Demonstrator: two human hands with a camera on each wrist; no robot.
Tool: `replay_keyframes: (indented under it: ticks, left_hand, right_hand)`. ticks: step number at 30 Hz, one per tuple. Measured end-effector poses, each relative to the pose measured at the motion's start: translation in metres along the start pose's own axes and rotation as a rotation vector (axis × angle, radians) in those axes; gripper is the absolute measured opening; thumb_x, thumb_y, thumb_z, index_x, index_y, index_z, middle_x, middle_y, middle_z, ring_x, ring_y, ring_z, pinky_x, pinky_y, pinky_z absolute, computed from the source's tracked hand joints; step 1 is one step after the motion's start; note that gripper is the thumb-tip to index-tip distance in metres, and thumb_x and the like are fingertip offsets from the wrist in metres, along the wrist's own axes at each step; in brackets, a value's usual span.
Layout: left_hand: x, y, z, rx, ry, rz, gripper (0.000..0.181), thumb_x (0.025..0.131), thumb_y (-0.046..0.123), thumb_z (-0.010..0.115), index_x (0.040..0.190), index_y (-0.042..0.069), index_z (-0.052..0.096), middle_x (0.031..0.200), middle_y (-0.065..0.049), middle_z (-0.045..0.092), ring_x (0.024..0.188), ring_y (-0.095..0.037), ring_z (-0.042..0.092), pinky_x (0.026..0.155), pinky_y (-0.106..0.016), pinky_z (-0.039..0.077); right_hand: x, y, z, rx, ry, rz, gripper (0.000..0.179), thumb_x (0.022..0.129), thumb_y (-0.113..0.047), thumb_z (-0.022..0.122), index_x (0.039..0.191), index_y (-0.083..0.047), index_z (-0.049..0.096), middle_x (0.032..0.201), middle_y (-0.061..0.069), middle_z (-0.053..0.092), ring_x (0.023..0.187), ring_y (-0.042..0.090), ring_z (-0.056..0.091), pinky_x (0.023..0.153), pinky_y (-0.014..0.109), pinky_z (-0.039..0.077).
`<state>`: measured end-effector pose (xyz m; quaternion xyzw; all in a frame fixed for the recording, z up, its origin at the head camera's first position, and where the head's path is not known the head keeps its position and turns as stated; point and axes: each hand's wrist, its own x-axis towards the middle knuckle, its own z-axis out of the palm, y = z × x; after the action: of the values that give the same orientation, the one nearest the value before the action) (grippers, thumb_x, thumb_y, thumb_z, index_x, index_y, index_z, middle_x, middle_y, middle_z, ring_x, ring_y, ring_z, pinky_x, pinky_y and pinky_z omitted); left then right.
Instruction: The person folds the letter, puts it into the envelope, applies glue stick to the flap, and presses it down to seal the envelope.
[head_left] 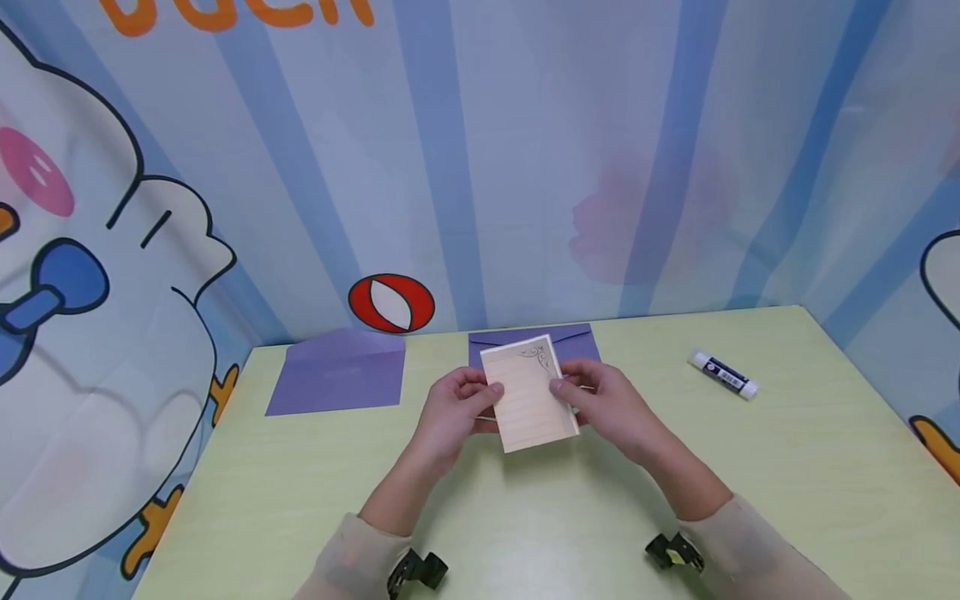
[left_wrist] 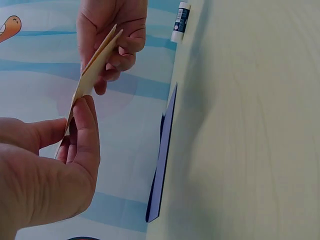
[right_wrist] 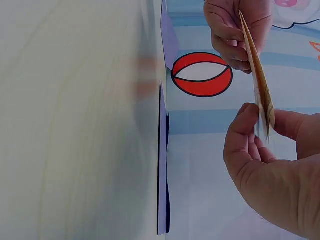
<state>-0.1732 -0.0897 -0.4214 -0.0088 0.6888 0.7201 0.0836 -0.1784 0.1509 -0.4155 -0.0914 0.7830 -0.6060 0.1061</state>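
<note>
A folded sheet of cream letter paper point(head_left: 528, 404), with faint ruled lines and a dark scroll ornament in its upper right corner, is held up in front of me. My left hand point(head_left: 450, 412) pinches its left edge, thumb on the front face and fingers behind. On the right edge, my right hand point(head_left: 615, 408) grips it the same way. Seen edge-on in the left wrist view, the paper point(left_wrist: 92, 72) shows layers slightly parted at one end. Behind it on the table lies a purple envelope point(head_left: 576, 336), partly hidden by the paper and my right hand.
Another purple envelope point(head_left: 337, 383) lies at the back left of the table, its flap raised toward the wall. A white and dark blue glue stick point(head_left: 723, 374) lies at the right. A printed cloth point(head_left: 517, 167) hangs along the table's back edge.
</note>
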Motion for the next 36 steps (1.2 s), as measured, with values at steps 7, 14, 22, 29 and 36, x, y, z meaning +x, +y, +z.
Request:
replay_keyframes:
  ticks: [7,14,22,29,36]
  left_hand:
    - [0.003,-0.006,0.0,-0.009,-0.001,-0.029,0.021,0.103,0.009,0.07,0.12,-0.001,0.064,0.102,-0.015,0.073,0.083,-0.024,0.072,0.073,-0.036,0.064]
    - [0.005,-0.009,-0.001,-0.028,-0.012,-0.019,0.023,0.103,0.009,0.07,0.122,-0.004,0.063,0.1,-0.015,0.073,0.08,-0.023,0.072,0.072,-0.037,0.065]
    - [0.005,-0.006,-0.004,0.013,0.007,0.012,0.027,0.105,0.013,0.069,0.127,-0.002,0.062,0.106,-0.016,0.073,0.086,-0.025,0.075,0.074,-0.037,0.065]
    - [0.007,0.001,-0.013,0.06,0.088,0.043,0.028,0.105,0.015,0.069,0.127,0.0,0.062,0.114,-0.023,0.07,0.089,-0.029,0.077,0.074,-0.036,0.065]
    - [0.01,0.007,-0.03,0.165,0.165,0.086,0.028,0.104,0.015,0.071,0.128,0.003,0.064,0.113,-0.018,0.069,0.095,-0.034,0.075,0.076,-0.036,0.064]
  right_hand:
    - [0.006,0.008,-0.002,0.047,-0.011,0.035,0.032,0.109,-0.015,0.061,0.133,0.006,0.06,0.112,0.018,0.067,0.094,0.026,0.068,0.075,0.037,0.062]
    - [0.007,0.009,-0.002,0.05,-0.004,0.046,0.028,0.109,-0.013,0.06,0.129,0.006,0.061,0.109,0.017,0.067,0.092,0.026,0.067,0.074,0.037,0.062]
    - [0.007,0.006,-0.006,0.038,0.019,0.06,0.029,0.109,-0.014,0.06,0.131,0.006,0.061,0.111,0.017,0.067,0.093,0.026,0.067,0.075,0.036,0.062]
    - [0.01,0.001,-0.014,0.043,0.033,0.061,0.029,0.11,-0.015,0.06,0.13,0.006,0.061,0.112,0.018,0.066,0.093,0.026,0.067,0.076,0.036,0.062]
    - [0.01,0.0,-0.026,0.006,0.047,0.071,0.028,0.11,-0.015,0.06,0.13,0.005,0.06,0.114,0.018,0.066,0.094,0.026,0.067,0.076,0.037,0.062]
